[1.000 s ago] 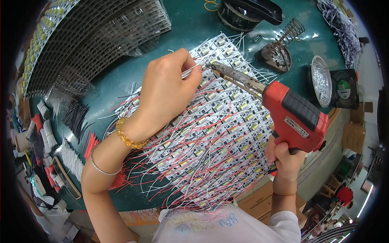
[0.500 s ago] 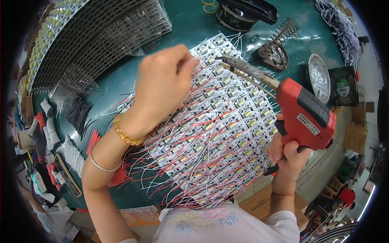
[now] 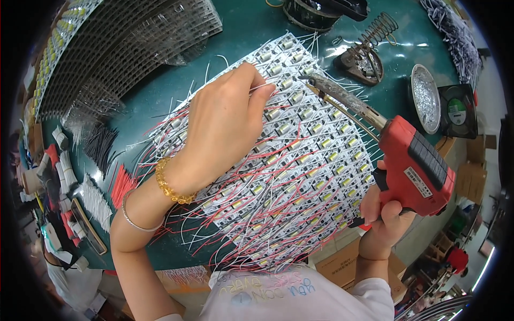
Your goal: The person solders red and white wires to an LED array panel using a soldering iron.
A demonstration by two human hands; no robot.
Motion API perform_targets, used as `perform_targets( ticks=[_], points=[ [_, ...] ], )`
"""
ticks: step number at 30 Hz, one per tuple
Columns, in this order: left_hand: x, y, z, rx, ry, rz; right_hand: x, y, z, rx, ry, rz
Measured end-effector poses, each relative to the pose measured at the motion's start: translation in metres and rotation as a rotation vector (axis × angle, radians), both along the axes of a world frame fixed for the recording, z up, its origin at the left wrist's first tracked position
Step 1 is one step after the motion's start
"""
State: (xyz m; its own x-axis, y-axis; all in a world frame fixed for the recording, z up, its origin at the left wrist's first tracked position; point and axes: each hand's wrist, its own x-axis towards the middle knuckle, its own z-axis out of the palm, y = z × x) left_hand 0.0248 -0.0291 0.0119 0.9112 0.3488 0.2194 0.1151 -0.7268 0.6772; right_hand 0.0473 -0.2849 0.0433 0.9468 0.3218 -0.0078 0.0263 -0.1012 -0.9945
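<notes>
My left hand hovers over the far left part of a panel of small white LED circuit boards. Its thumb and forefinger pinch a thin white wire close to the boards. Red and white wires trail from many of the boards toward the left and near sides. My right hand is wrapped round the handle of a red and black soldering gun. The gun's long metal tip, with a thin brass-coloured feed tube beneath it, points left over the boards, a little right of my left fingertips.
Bundles of red wires, white wires and black wires lie at left. Dark gridded panels stand at far left. Beyond the boards are a coiled-spring iron stand, a metal dish and a black round container.
My left hand has shifted right and slightly nearer; its blurred fingers now show a pinched white wire. The soldering gun has moved right and nearer to me. The whole view has shifted slightly.
</notes>
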Motion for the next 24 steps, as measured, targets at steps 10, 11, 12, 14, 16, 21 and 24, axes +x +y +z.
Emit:
perform_targets(
  ticks=[10, 11, 12, 14, 16, 21, 24],
  points=[
    [0.012, 0.003, 0.009, -0.178, -0.015, -0.085, 0.006, 0.002, -0.001, 0.037, -0.004, 0.038],
    [0.013, 0.003, 0.01, -0.199, 0.051, -0.097, 0.007, 0.001, -0.001, 0.04, -0.002, 0.033],
    [0.013, 0.004, 0.01, -0.199, 0.051, -0.098, 0.009, -0.001, -0.002, 0.04, -0.002, 0.031],
    [0.011, 0.005, 0.007, -0.202, 0.02, -0.137, 0.013, -0.005, -0.003, 0.066, 0.005, 0.093],
    [0.011, 0.008, -0.001, -0.219, -0.031, -0.138, 0.014, -0.006, -0.003, 0.073, 0.012, 0.095],
    [0.01, 0.015, -0.003, -0.179, -0.081, -0.12, 0.012, -0.005, -0.001, 0.113, 0.137, -0.018],
    [0.008, 0.014, 0.0, -0.213, -0.038, -0.097, 0.013, -0.007, -0.003, 0.085, 0.02, 0.09]
  ],
)
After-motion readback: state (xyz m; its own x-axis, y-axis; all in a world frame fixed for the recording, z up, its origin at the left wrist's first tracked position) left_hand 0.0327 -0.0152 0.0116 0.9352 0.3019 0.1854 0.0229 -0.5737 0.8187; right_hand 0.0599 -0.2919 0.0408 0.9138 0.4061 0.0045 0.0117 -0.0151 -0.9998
